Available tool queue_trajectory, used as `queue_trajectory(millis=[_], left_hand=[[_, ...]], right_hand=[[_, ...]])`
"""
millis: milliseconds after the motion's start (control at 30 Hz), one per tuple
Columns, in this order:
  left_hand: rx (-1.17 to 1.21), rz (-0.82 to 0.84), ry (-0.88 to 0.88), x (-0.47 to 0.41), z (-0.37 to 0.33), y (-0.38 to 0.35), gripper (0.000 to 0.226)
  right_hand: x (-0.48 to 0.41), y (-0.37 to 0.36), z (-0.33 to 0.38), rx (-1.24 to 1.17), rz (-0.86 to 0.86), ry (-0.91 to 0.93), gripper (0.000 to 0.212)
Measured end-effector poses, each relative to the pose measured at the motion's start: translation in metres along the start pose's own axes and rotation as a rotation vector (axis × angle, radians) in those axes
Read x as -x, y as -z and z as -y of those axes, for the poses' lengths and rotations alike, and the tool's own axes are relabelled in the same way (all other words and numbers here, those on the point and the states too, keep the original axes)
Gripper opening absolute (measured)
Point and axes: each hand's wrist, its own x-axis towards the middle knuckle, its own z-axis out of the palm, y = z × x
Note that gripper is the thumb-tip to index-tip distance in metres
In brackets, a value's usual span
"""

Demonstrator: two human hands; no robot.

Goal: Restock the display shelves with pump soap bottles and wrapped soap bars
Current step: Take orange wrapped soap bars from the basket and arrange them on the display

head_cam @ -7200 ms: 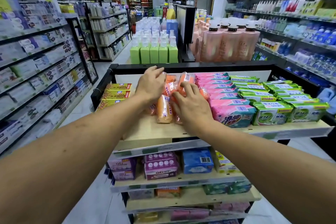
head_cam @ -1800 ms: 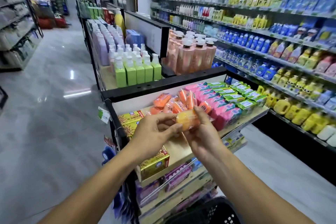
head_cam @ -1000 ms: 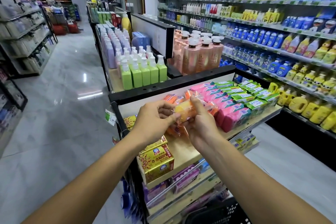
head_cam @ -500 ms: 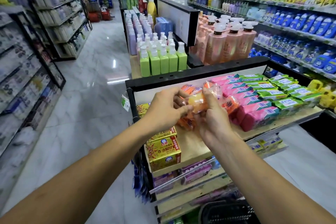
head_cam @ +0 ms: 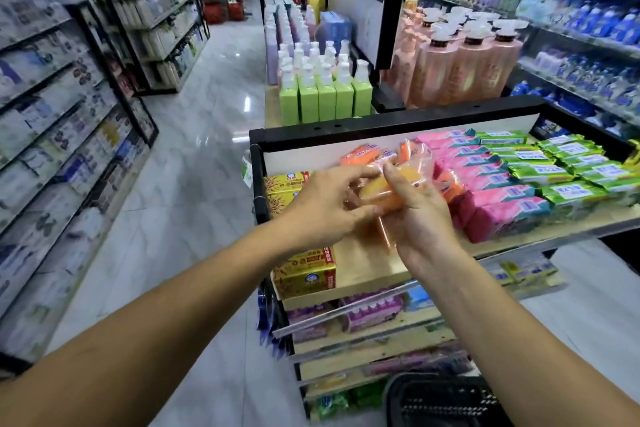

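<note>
Carried in from off the shelf's front edge, the yellow-orange wrapped soap bar (head_cam: pixel 382 197) now hangs over the top shelf (head_cam: pixel 363 263), just in front of the loose orange bars (head_cam: pixel 363 153), between the yellow boxes (head_cam: pixel 304 272) and the pink bars (head_cam: pixel 498 215). The left hand (head_cam: pixel 325 206) pinches its left end and the right hand (head_cam: pixel 424 218) curls round its other side, so the placing step looks in hand. Next it likely needs lowering onto the bare wood, squared with that row, before both grips let go.

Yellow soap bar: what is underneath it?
Under the yellow soap bar, orange wrapped bars lie on the wooden shelf; the left hand and right hand cover the rest.
</note>
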Motion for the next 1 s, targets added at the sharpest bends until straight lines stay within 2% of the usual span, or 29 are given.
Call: queue_trajectory(millis=[100, 167, 233, 300, 367, 500, 600, 700, 833, 1000], left_hand=[[-0.031, -0.004, 0.023, 0.0, 0.0, -0.006, 0.051], [-0.062, 0.003, 0.056, -0.002, 0.002, -0.008, 0.05], [-0.031, 0.021, 0.112, -0.003, 0.003, -0.011, 0.051], [0.075, 0.014, 0.18, -0.003, 0.003, -0.012, 0.049], [0.282, -0.039, 0.224, -0.003, 0.001, -0.013, 0.041], [0.584, -0.175, 0.314, -0.005, -0.005, -0.017, 0.027], [0.723, -0.235, 0.374, -0.01, -0.006, -0.02, 0.03], [0.849, -0.229, 0.398, -0.012, -0.006, -0.019, 0.038], [1.034, -0.228, 0.444, -0.013, -0.003, -0.015, 0.042], [1.12, -0.159, 0.376, -0.009, 0.006, -0.009, 0.051]], right_hand=[[-0.006, 0.02, 0.016, 0.306, -0.029, 0.034, 0.059], [-0.011, 0.035, 0.025, 0.474, 0.033, 0.028, 0.059], [-0.014, 0.046, 0.031, 0.533, 0.102, -0.007, 0.053], [-0.018, 0.053, 0.035, 0.501, 0.143, -0.043, 0.053], [-0.023, 0.058, 0.036, 0.431, 0.162, -0.06, 0.052], [-0.023, 0.059, 0.035, 0.202, 0.285, -0.161, 0.053], [-0.022, 0.058, 0.037, 0.206, 0.335, -0.181, 0.05], [-0.024, 0.064, 0.04, 0.314, 0.367, -0.08, 0.042], [-0.024, 0.068, 0.037, 0.551, 0.43, 0.191, 0.046], [-0.025, 0.067, 0.031, 0.608, 0.41, 0.455, 0.051]])
